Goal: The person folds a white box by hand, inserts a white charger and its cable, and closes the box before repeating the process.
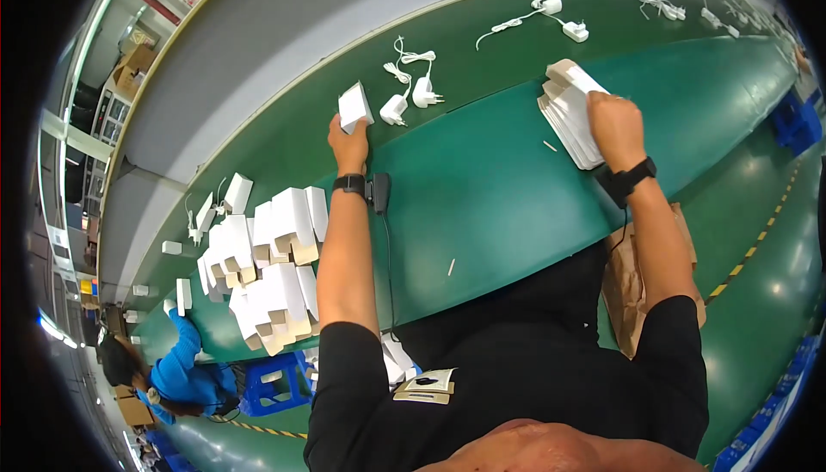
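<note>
My left hand [348, 147] is closed around the lower end of a small white carton [354, 105] at the far side of the green work surface [482, 205]. Off to the right, my right hand [618, 130] is curled over a stack of flattened white cartons [568, 124], gripping it at its right edge; the fingertips are hidden. White plug adapters with coiled cables [411, 102] lie just right of the carton in my left hand. Many folded white cartons [274, 252] stand in a group left of my left forearm.
More white adapters [559, 16] lie along the far strip. A co-worker in a blue top [182, 369] handles a white carton [183, 296] at lower left, near a blue stool [274, 386]. A brown paper bag [632, 291] stands beside my right arm.
</note>
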A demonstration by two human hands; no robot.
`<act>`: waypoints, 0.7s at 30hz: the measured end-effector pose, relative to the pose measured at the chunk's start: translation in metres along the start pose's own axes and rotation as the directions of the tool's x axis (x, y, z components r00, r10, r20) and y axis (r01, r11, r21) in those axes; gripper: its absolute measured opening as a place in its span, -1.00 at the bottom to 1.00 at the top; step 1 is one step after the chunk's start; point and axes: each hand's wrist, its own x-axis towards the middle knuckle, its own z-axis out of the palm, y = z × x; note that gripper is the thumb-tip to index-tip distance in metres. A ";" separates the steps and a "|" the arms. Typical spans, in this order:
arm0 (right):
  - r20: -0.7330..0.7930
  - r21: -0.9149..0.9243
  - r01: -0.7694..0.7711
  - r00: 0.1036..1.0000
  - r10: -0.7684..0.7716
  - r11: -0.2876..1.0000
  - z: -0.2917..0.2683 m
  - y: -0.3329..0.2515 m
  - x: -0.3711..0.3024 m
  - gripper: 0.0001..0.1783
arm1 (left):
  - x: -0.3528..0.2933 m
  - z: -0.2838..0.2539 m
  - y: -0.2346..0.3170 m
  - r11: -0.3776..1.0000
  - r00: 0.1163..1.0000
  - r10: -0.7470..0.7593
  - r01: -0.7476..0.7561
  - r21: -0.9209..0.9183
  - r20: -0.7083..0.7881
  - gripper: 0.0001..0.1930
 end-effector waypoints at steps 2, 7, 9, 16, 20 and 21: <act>-0.229 0.095 0.036 0.973 -0.013 0.995 -0.022 -0.003 0.005 -0.79 | -0.023 -0.015 0.009 0.998 0.997 0.062 -0.063 -0.016 -0.050 -0.38; -0.370 0.701 0.284 0.929 -0.008 0.655 -0.058 -0.087 0.012 -0.77 | -0.113 -0.034 0.105 0.700 0.864 0.288 0.105 -0.707 0.414 -0.36; -0.391 0.798 0.395 0.914 -0.107 0.455 -0.045 -0.138 0.008 -0.75 | -0.144 -0.036 0.129 0.566 0.856 0.318 0.174 -0.806 0.409 -0.29; -0.339 0.932 0.361 0.891 -0.300 0.018 -0.041 -0.185 0.020 -0.68 | -0.126 -0.069 0.073 0.472 0.635 0.388 0.485 -0.736 0.668 -0.12; 0.082 0.996 -0.050 0.859 -0.505 0.076 -0.045 -0.156 0.045 -0.66 | -0.131 -0.070 0.062 0.517 0.455 0.491 0.534 -0.669 0.743 -0.07; 0.203 0.978 -0.130 0.749 -0.630 0.161 -0.049 -0.150 0.050 -0.67 | -0.133 -0.068 0.062 0.549 0.427 0.518 0.499 -0.671 0.741 -0.05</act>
